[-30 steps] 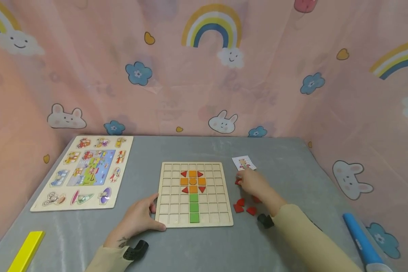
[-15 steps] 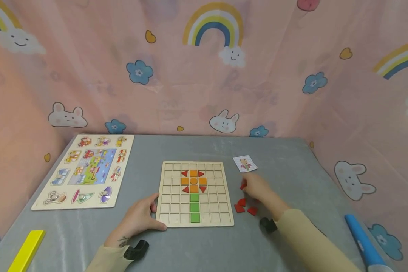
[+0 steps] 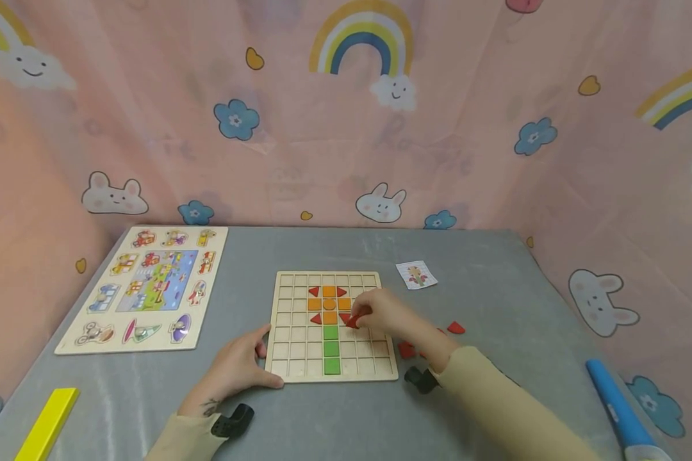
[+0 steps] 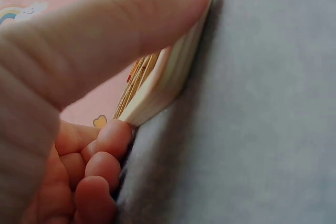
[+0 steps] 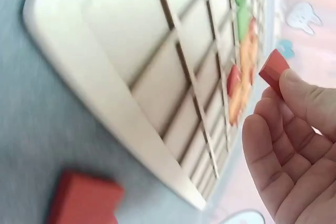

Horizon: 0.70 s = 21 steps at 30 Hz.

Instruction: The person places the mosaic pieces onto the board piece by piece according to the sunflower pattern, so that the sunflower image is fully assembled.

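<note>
A square wooden grid board [image 3: 366, 366] lies flat on the table, bearing orange squares, a round orange piece, small red triangles and a column of green squares [image 3: 331, 349]. My left hand [image 3: 233, 368] grips its near left corner, thumb along the front edge and fingertips against the left side. Above the right half of the grid, my right hand [image 3: 387, 314] pinches a red piece [image 5: 274, 71] between thumb and fingers. That piece has a flat side and a curved outline in the right wrist view. The left wrist view shows the thumb over the board's edge.
More red pieces [image 3: 456, 328] lie right of the board, some partly behind the right forearm. A small picture card [image 3: 417, 275] sits behind them. A picture puzzle board [image 3: 187, 331] is at the left, with a yellow bar [image 3: 47, 422] nearer. A blue object [image 3: 618, 406] lies at right.
My right hand has picked a red piece from those beside the card and carried it left over the board. One red piece now lies farther right. The left hand stays at the corner.
</note>
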Each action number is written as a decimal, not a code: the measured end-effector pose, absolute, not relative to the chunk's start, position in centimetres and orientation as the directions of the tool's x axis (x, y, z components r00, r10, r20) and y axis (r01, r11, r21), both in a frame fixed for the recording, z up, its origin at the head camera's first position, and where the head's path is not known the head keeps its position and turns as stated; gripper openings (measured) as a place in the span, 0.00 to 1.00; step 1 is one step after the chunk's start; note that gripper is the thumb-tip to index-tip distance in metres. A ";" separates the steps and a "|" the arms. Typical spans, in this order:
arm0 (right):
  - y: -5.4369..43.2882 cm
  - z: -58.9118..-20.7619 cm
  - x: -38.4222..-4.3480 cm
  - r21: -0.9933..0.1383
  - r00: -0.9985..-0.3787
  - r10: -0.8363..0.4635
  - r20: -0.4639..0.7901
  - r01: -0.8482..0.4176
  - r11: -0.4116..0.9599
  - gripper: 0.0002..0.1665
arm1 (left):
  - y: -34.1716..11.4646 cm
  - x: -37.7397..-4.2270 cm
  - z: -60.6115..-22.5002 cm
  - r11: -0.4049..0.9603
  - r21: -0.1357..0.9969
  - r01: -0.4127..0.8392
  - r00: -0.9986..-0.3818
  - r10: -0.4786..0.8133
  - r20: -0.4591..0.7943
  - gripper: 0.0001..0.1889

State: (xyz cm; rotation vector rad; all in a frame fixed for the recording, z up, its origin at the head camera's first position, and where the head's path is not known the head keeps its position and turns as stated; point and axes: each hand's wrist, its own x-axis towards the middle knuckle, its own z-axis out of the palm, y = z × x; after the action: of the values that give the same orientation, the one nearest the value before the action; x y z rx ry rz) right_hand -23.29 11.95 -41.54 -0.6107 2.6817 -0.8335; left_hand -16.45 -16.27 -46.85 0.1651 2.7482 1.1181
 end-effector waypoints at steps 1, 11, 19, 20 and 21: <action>11.6 -41.7 -23.2 -0.586 -0.872 -0.470 -0.140 -0.309 0.749 0.06 | -16.3 -16.4 -46.9 0.711 0.702 0.037 -0.979 0.166 -0.116 0.60; 10.2 -42.5 -23.0 -0.557 -0.838 -0.519 -0.170 -0.353 0.752 0.05 | -16.3 -16.5 -46.8 0.710 0.703 0.047 -0.979 0.173 -0.108 0.59; 9.9 -42.8 -23.0 -0.506 -0.846 -0.502 -0.179 -0.358 0.784 0.05 | -16.4 -16.5 -46.9 0.709 0.704 0.050 -0.978 0.177 -0.108 0.59; 9.8 -42.9 -23.0 -0.489 -0.845 -0.505 -0.174 -0.371 0.789 0.05 | -16.4 -16.5 -46.9 0.708 0.705 0.049 -0.978 0.177 -0.110 0.59; 9.8 -42.9 -23.0 -0.475 -0.844 -0.510 -0.169 -0.384 0.792 0.05 | -16.4 -16.5 -46.9 0.707 0.705 0.049 -0.978 0.178 -0.111 0.59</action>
State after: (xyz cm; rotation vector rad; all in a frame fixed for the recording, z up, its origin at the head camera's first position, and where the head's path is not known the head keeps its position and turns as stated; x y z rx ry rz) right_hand -22.98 9.82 -42.94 -0.6878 2.6939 -0.6238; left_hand -16.48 -16.38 -46.88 0.1843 2.7428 1.1254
